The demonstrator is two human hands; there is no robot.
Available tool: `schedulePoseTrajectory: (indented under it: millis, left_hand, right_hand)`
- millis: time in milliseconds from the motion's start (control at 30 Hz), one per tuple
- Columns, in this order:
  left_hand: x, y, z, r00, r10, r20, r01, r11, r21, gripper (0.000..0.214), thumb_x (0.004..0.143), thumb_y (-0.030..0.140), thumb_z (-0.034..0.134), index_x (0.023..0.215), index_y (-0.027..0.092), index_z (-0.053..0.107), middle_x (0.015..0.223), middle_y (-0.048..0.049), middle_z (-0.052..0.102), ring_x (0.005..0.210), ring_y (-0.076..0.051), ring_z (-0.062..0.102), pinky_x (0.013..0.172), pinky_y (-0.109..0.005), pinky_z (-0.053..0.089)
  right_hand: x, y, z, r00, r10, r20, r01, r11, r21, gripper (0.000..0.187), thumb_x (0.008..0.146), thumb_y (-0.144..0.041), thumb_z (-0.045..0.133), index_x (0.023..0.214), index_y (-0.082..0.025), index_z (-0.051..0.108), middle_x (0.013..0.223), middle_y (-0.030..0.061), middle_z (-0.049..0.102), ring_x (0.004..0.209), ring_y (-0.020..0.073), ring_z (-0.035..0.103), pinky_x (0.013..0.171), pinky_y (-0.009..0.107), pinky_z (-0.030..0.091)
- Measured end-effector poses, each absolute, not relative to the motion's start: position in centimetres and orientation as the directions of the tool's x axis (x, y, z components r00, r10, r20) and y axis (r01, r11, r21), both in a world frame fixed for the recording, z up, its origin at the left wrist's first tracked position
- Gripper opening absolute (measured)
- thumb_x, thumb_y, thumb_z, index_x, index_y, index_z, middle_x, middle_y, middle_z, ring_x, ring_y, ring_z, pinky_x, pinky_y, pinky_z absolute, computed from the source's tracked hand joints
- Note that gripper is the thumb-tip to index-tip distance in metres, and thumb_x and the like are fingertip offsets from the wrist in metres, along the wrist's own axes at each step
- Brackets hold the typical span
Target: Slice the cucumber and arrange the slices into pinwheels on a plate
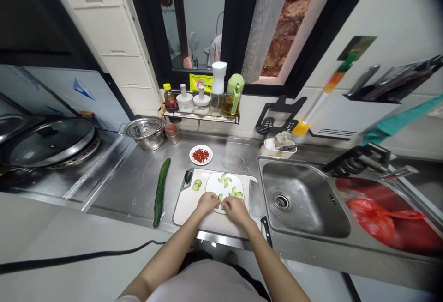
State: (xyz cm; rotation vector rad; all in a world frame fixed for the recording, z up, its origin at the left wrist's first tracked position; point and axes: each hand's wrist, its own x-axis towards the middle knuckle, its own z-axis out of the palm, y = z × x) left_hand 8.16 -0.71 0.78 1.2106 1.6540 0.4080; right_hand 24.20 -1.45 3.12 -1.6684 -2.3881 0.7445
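A white plate rests on a pale cutting board. Thin green-edged cucumber slices lie on it in two fan-like clusters, one at the top and one at the right. My left hand and my right hand meet over the plate's near-left part, fingers pinched together. A small cucumber slice shows at their fingertips, partly hidden. Left of the plate, on the board, are several round cucumber slices and a dark cucumber end.
A long whole cucumber lies left of the board. A knife lies at the board's right, beside the sink. Behind stands a small plate of chopped red pieces. A lidded steel pot is at back left, under a condiment shelf.
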Motion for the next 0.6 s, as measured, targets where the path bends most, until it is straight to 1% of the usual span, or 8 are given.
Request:
schedulePoseTrajectory:
  millis: [200, 367, 533, 600]
  left_hand:
    - [8.7, -0.1, 1.7, -0.061, 0.866, -0.496, 0.637, 0.416, 0.648, 0.006, 0.07, 0.023, 0.063, 0.074, 0.02, 0.066, 0.064, -0.0015, 0.07, 0.065, -0.015, 0.06, 0.062, -0.023, 0.037]
    - [9.0, 0.0, 1.8, -0.056, 0.885, -0.463, 0.685, 0.371, 0.627, 0.006, 0.072, 0.024, 0.064, 0.072, 0.019, 0.067, 0.067, -0.0053, 0.07, 0.07, -0.018, 0.062, 0.067, -0.025, 0.038]
    - [9.2, -0.1, 1.8, -0.06, 0.913, -0.403, 0.751, 0.307, 0.585, 0.011, 0.075, 0.024, 0.062, 0.074, 0.015, 0.069, 0.083, -0.014, 0.072, 0.081, -0.023, 0.064, 0.072, -0.029, 0.039]
    - [9.3, -0.2, 1.9, -0.063, 0.921, -0.385, 0.774, 0.288, 0.564, 0.013, 0.077, 0.022, 0.06, 0.077, 0.014, 0.069, 0.087, -0.0159, 0.071, 0.084, -0.024, 0.064, 0.074, -0.03, 0.04]
  right_hand:
    - [23.8, -1.4, 2.9, -0.378, 0.918, -0.121, 0.869, 0.306, -0.39, 0.021, 0.09, -0.021, 0.049, 0.078, -0.018, 0.065, 0.084, 0.0052, 0.067, 0.083, 0.0183, 0.057, 0.075, 0.029, 0.029]
    - [23.6, -1.4, 2.4, -0.387, 0.919, -0.079, 0.885, 0.346, -0.313, 0.022, 0.091, -0.021, 0.048, 0.079, -0.018, 0.065, 0.083, 0.0061, 0.066, 0.085, 0.0191, 0.056, 0.075, 0.03, 0.029]
    - [23.5, -1.6, 1.8, -0.405, 0.914, -0.031, 0.888, 0.385, -0.25, 0.021, 0.091, -0.022, 0.047, 0.08, -0.018, 0.064, 0.083, 0.0062, 0.065, 0.085, 0.0201, 0.054, 0.076, 0.032, 0.028]
    - [23.5, -1.7, 1.5, -0.406, 0.914, -0.009, 0.888, 0.392, -0.241, 0.019, 0.091, -0.022, 0.048, 0.081, -0.018, 0.064, 0.084, 0.0061, 0.064, 0.085, 0.0198, 0.053, 0.076, 0.031, 0.028]
